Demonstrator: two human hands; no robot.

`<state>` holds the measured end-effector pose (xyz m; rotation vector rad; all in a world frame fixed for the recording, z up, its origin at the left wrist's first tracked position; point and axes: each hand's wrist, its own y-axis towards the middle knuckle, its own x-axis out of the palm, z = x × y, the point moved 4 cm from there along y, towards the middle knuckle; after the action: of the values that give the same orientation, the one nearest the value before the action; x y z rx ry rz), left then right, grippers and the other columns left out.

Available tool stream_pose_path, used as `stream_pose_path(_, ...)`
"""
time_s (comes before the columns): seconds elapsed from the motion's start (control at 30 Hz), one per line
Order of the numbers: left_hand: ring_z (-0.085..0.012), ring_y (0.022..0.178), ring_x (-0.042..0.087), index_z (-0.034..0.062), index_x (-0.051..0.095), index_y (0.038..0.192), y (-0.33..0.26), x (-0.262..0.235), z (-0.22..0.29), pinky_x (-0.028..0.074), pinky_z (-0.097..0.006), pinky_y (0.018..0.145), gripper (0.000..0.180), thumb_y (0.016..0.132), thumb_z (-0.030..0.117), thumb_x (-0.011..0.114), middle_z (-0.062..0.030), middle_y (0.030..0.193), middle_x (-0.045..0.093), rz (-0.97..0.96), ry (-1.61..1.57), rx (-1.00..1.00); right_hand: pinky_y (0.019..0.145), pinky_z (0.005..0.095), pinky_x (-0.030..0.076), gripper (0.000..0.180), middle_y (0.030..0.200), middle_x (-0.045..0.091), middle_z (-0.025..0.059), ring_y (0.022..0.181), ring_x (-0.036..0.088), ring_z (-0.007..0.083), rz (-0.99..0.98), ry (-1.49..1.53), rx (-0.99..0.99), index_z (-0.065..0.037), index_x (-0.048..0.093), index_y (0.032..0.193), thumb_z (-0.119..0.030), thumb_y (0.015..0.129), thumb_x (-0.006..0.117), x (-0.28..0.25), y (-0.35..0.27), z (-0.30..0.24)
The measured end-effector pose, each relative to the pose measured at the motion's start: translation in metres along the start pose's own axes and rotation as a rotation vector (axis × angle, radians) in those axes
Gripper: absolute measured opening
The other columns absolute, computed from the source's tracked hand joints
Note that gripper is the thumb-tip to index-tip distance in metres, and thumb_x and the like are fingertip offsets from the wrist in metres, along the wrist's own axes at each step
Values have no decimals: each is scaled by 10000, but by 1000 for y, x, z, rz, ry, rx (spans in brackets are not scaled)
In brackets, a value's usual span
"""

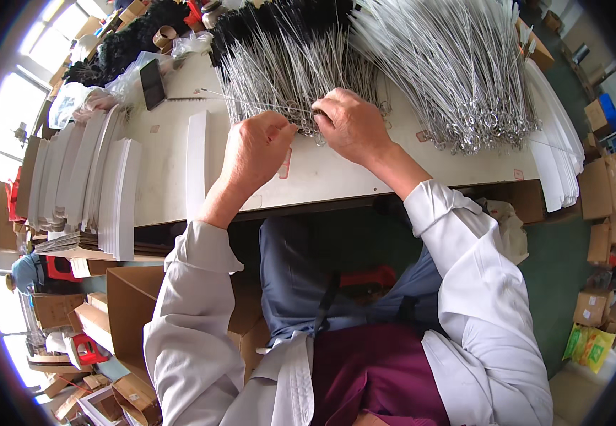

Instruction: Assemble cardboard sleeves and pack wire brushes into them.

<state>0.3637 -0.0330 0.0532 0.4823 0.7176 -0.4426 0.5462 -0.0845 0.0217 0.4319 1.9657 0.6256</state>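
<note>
A heap of thin wire brushes [287, 71] with looped metal handles and black bristle ends lies on the white table [336, 177] in front of me. My left hand [255, 145] pinches one wire handle that sticks out to the left of the heap. My right hand [350, 124] rests on the looped ends of the same heap, fingers curled around some wires. A second, larger heap of wire brushes [457, 78] lies to the right.
Stacks of white card strips [102, 184] stand at the table's left, more white strips [560, 153] at the right edge. A single white strip [196, 163] lies flat. A dark phone [153, 84] lies at back left. Cardboard boxes [134, 305] sit below left and on the green floor at right.
</note>
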Motion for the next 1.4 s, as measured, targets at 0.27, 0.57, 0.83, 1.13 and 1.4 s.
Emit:
stream_pose_path(0.27,-159,694,708,-32,737,973,2,0,-6,569,-305,664,253,934,216,708,-115,776,740,-48,-177,-70,649,333,541,92,812,704,95,705,682,187,3,304,222,-31,660,886,-106,899,711,-11,10,4)
stream_pose_path(0.57,-198,826,720,-84,665,1102,6,10,14,619,-317,704,432,1036,337,599,-151,954,709,-229,-978,-397,759,353,574,124,993,720,125,885,717,260,65,379,54,-17,652,920,-39,856,756,-25,-4,-39)
stream_pose_path(0.83,-216,724,707,-75,656,1014,1,0,-4,634,-343,629,261,1004,183,620,-157,855,698,-127,-984,-474,865,435,540,163,1038,713,143,953,663,332,136,156,-133,-11,705,976,-158,914,677,-23,17,-24)
stream_pose_path(1.13,-197,658,678,-71,664,1043,1,-46,12,620,-334,600,282,981,203,637,-146,816,683,-90,-944,-392,930,400,540,211,1068,708,154,1015,655,325,96,-12,-129,16,720,1075,-83,923,614,16,54,21)
stream_pose_path(1.4,-176,571,662,-81,654,1078,-43,-100,7,561,-290,508,251,1019,151,578,-125,757,673,34,-887,-352,964,417,532,207,1076,712,158,1039,654,344,69,45,-108,3,721,1070,-62,891,641,20,58,24)
